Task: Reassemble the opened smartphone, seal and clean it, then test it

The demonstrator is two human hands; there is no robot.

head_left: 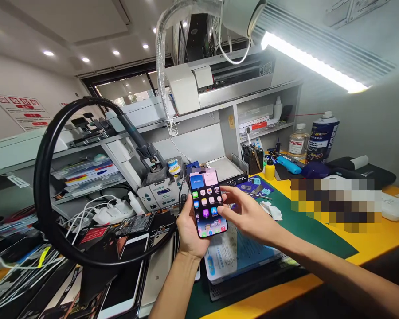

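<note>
A smartphone (207, 204) with its screen lit, showing rows of app icons and widgets, is held up above the desk. My left hand (190, 228) is closed round its left side and lower part. On the other side, my right hand (241, 212) has its thumb at the right part of the screen and its index finger by the right edge. The remaining right fingers are partly hidden. Below the phone lies a flat pad with a printed blue and white cover (232, 257).
Phones and phone parts crowd the left, among them a white-framed phone (128, 270). A black hose (41, 177) loops over them. Behind stands a soldering or hot-air station (161, 192). A spray can (322, 137) and clear bottle (298, 141) are at the right. A bright lamp (315, 62) hangs above.
</note>
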